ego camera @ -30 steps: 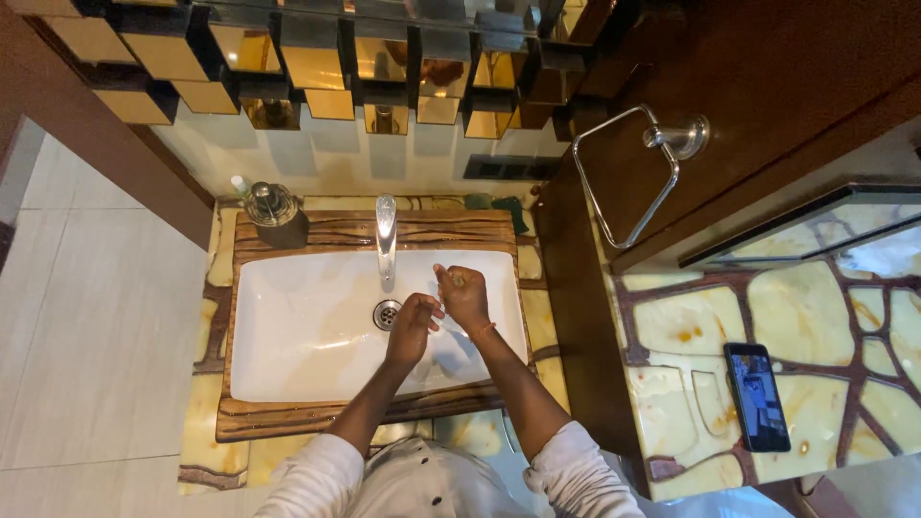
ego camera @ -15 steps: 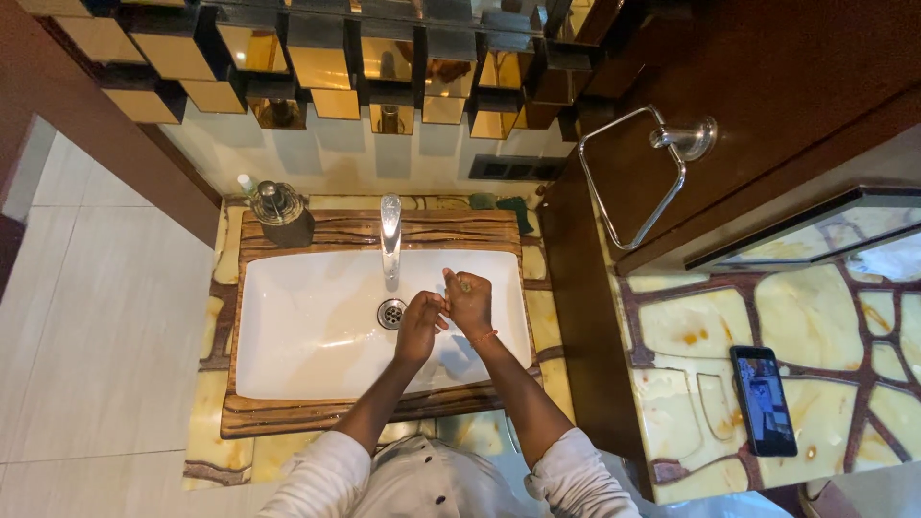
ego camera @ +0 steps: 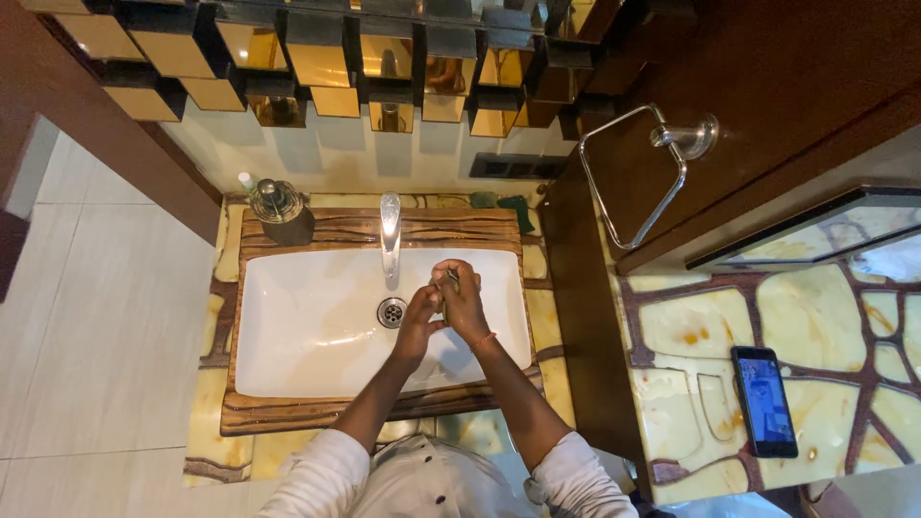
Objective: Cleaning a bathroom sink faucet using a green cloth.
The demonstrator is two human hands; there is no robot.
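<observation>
Your two hands have closed together since half a second ago: then the right hand (ego camera: 464, 299) stood a little apart with its fingers raised, and now the left hand (ego camera: 420, 321) presses against it, palm to palm, over the white sink (ego camera: 307, 326). That reads as rubbing the hands together, a washing motion well under way rather than starting.

Nearest you, both white sleeves (ego camera: 317, 470) sit pushed up at the elbows, and your forearms run forward and inward so the wrists meet just right of the drain (ego camera: 390, 312). The right wrist carries a thin orange band (ego camera: 483, 338). Your right fingers curl over the left hand, with something small and dark between them near the fingertips; you cannot tell what it is, or whether it is only shadow. The left fingers lie folded against the right palm, neither hand spread wide.

Just beyond the hands stands the chrome tap (ego camera: 389, 235), its spout ending above the drain, beside your hands and not over them; whether water runs cannot be told. Farther back on the wooden ledge, at the left corner, sits a round metal soap dispenser (ego camera: 273, 206). Well off to your right, a phone (ego camera: 765, 400) lies on the stone counter, and a towel ring (ego camera: 638, 173) hangs on the wall.
</observation>
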